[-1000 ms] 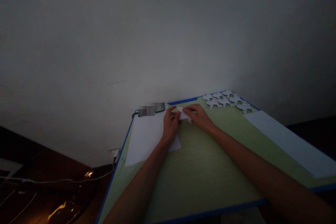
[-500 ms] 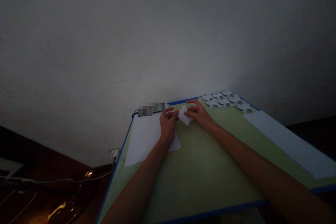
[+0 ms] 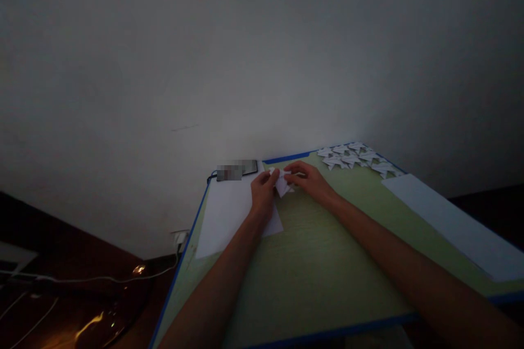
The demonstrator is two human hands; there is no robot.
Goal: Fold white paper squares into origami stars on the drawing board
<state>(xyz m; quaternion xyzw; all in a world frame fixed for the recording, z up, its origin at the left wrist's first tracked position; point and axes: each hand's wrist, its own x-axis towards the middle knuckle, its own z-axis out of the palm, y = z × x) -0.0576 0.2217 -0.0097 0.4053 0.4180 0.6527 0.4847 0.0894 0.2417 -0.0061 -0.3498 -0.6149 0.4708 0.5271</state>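
Observation:
A small folded white paper piece (image 3: pixel 282 186) is held between my two hands over the far middle of the table. My left hand (image 3: pixel 263 192) pinches its left side between thumb and fingers. From the right, my right hand (image 3: pixel 307 179) grips the other side with thumb and fingertips. Part of the paper is hidden behind the fingers. Beneath my left hand lies a flat white sheet (image 3: pixel 225 212). Several folded paper figures (image 3: pixel 352 159) with pointed ends sit in rows at the far right corner.
The green table (image 3: pixel 319 272) has blue edging and stands against a grey wall (image 3: pixel 262 65). A phone-like device (image 3: pixel 250 167), partly blurred out, lies at the far left corner. Long white paper (image 3: pixel 454 223) runs along the right edge. A white cable (image 3: pixel 102 280) hangs left of the table.
The folded paper has shifted slightly left. My left fingers have closed further over it, and my right index finger, raised before, has come down onto the paper.

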